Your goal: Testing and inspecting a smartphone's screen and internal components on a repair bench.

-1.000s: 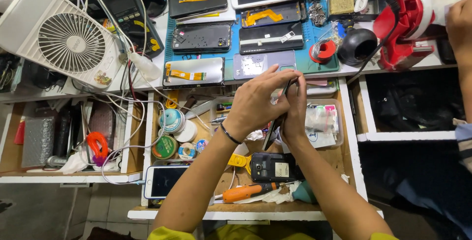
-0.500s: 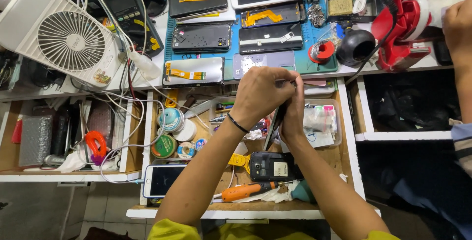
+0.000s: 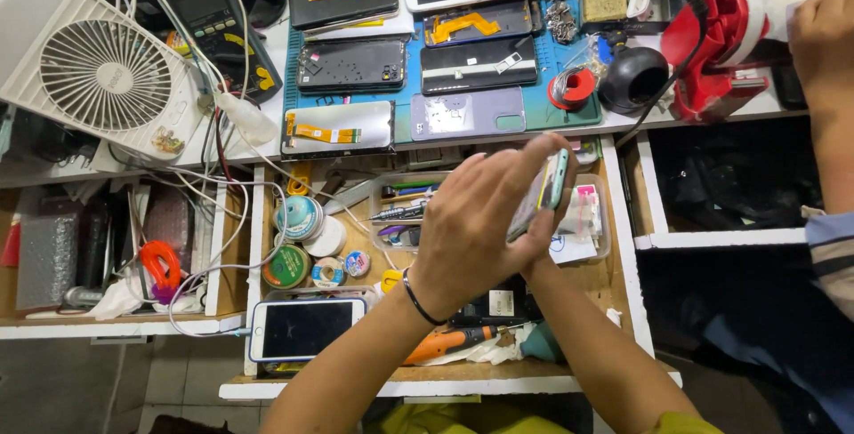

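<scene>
Nearest the camera, two bare forearms rise from the bottom edge and meet over an open drawer (image 3: 623, 309). The left hand (image 3: 476, 225), with a thin black band at its wrist, lies on top with its fingers wrapped around a pale green phone (image 3: 541, 192), so its grip is clamped on that phone. The right hand (image 3: 534, 261) is almost wholly hidden beneath the left and the phone; only its wrist and heel show, and I cannot tell how its grip stands. The phone is held on edge, tilted, in the air above the drawer, touching nothing but the hands.

Below the hands in the drawer lie an orange-handled screwdriver (image 3: 445, 342) and a white phone (image 3: 305, 328) with a dark screen near the front edge. Further back in the drawer sit a few round tins and tape rolls (image 3: 298, 217) and a clear plastic tray (image 3: 405, 207) of small tools.

Beyond the drawer, on the surface, a blue mat (image 3: 418, 87) carries several opened phone bodies. A white fan (image 3: 102, 74) stands at the far left, a red tape dispenser (image 3: 716, 38) at the far right. Another person's hand (image 3: 823, 38) rests by that dispenser.
</scene>
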